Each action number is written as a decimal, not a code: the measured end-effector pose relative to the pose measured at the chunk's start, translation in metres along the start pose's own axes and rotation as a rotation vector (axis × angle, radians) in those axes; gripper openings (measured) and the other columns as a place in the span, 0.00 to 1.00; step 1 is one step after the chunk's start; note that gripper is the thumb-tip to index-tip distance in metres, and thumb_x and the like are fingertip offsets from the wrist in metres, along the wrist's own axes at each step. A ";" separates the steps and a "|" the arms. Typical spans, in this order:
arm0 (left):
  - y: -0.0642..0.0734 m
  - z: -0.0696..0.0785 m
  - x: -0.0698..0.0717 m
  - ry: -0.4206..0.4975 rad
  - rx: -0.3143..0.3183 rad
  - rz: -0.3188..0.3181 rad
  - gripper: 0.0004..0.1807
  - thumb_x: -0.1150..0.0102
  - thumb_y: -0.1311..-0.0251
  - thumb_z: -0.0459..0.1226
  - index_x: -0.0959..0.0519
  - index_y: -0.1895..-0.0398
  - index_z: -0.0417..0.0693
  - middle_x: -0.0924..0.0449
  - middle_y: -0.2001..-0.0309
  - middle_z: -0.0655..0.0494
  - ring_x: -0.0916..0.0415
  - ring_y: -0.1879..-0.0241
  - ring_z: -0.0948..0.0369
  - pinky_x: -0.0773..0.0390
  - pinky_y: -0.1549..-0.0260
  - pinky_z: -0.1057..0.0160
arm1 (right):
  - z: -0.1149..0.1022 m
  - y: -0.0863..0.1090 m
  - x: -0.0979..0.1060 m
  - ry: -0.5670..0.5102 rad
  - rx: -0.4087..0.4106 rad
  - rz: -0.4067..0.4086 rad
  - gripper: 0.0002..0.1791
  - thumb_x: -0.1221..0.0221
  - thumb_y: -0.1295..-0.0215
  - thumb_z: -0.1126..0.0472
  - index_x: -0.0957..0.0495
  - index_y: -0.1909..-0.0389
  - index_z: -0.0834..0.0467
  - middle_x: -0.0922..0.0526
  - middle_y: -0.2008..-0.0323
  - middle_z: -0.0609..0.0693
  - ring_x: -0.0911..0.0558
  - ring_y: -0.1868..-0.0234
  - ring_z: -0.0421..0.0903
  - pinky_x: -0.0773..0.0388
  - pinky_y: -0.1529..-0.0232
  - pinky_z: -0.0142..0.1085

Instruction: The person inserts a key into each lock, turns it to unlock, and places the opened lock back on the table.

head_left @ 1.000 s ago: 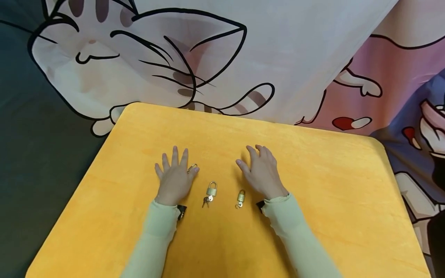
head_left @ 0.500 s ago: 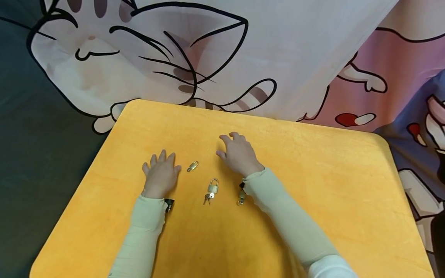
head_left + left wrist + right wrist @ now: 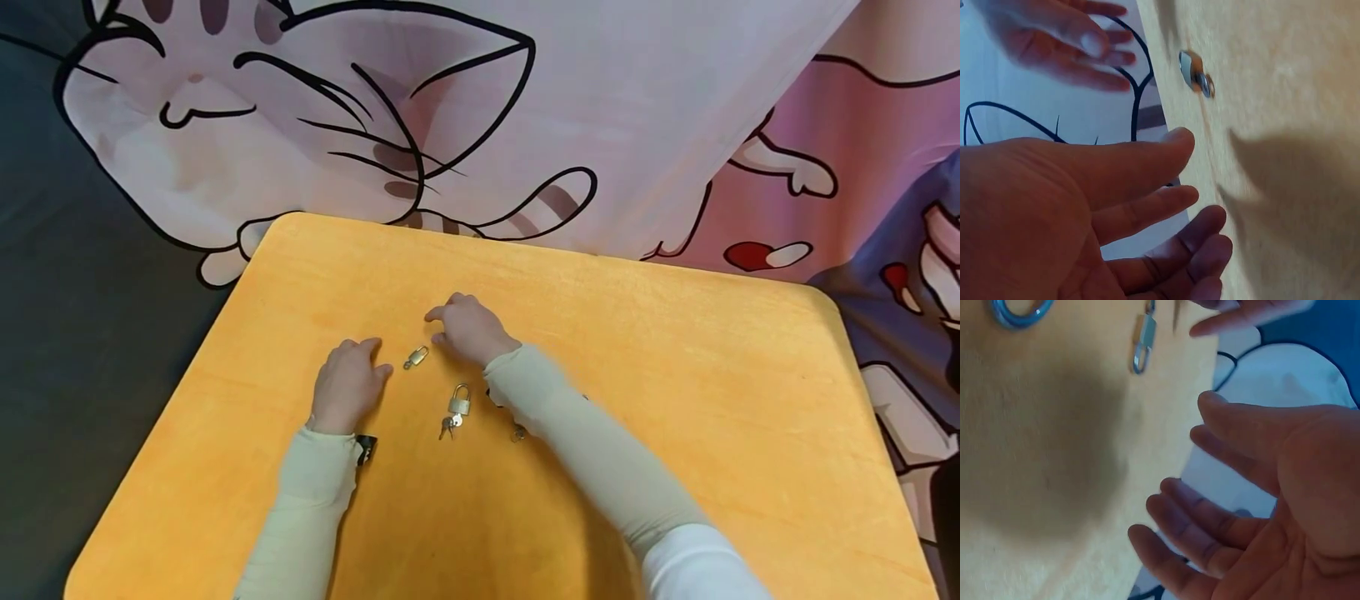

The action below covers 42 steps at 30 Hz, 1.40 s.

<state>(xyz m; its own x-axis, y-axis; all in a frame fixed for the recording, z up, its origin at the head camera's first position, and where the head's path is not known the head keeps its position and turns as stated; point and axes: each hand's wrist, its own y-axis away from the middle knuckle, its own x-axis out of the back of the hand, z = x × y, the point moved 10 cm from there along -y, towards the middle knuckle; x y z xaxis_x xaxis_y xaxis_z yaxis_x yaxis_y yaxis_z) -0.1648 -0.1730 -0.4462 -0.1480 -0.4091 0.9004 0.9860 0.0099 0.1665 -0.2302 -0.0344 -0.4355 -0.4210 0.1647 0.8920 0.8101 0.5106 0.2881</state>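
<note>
A small brass padlock [image 3: 418, 356] with a key in it lies on the yellow table between the two hands. Just left of it my left hand [image 3: 348, 385] hovers low, fingers loosely bent and holding nothing. On its other side my right hand [image 3: 471, 330] reaches in, thumb and forefinger apart; its palm shows bare in the right wrist view. Nearer me lies a larger padlock [image 3: 459, 407] with its keys [image 3: 447, 426] beside its lower end. Of a third padlock, only the key end [image 3: 518, 432] shows; the right forearm covers the rest.
The yellow table [image 3: 675, 400] has rounded far corners. Behind its far edge hangs a white cloth [image 3: 637, 125] printed with a cartoon cat. Dark green fabric [image 3: 112, 375] lies beyond the left edge.
My right hand has moved left across the table to the small padlock, its forearm now over the third padlock. My left hand has drawn left, uncovering the small padlock, and its fingers have bent.
</note>
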 end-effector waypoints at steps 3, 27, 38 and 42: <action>0.000 0.007 -0.003 0.005 -0.025 0.016 0.26 0.33 0.37 0.40 0.22 0.39 0.35 0.21 0.56 0.36 0.23 0.58 0.43 0.23 0.60 0.44 | -0.009 -0.005 -0.008 0.030 0.032 -0.005 0.21 0.38 0.29 0.53 0.21 0.36 0.46 0.24 0.42 0.54 0.24 0.41 0.52 0.23 0.45 0.41; -0.004 0.026 -0.020 0.079 -0.006 0.049 0.08 0.32 0.37 0.37 0.15 0.73 0.45 0.19 0.73 0.52 0.25 0.77 0.55 0.25 0.77 0.56 | -0.017 0.002 -0.025 -0.111 0.160 0.028 0.06 0.34 0.33 0.57 0.19 0.69 0.53 0.19 0.70 0.43 0.22 0.67 0.41 0.26 0.61 0.31; 0.003 0.043 -0.011 0.210 -0.054 0.086 0.08 0.35 0.35 0.39 0.15 0.67 0.44 0.16 0.70 0.54 0.21 0.69 0.54 0.23 0.66 0.53 | 0.001 0.029 -0.001 -0.326 0.198 0.105 0.05 0.37 0.30 0.61 0.13 0.60 0.54 0.13 0.62 0.44 0.17 0.60 0.38 0.23 0.54 0.30; 0.006 0.057 -0.004 0.258 -0.094 0.118 0.07 0.34 0.35 0.38 0.14 0.66 0.43 0.15 0.70 0.53 0.21 0.69 0.55 0.22 0.65 0.54 | 0.011 0.041 0.008 -0.430 0.199 0.145 0.04 0.36 0.31 0.61 0.13 0.61 0.54 0.13 0.65 0.43 0.18 0.63 0.35 0.23 0.57 0.29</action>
<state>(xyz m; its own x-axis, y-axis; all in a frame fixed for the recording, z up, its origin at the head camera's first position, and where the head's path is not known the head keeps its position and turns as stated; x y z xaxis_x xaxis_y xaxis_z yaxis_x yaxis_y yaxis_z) -0.1625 -0.1195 -0.4260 -0.0196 -0.6286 0.7775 0.9998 -0.0088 0.0181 -0.2053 -0.0026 -0.4203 -0.4737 0.5582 0.6812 0.7969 0.6009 0.0618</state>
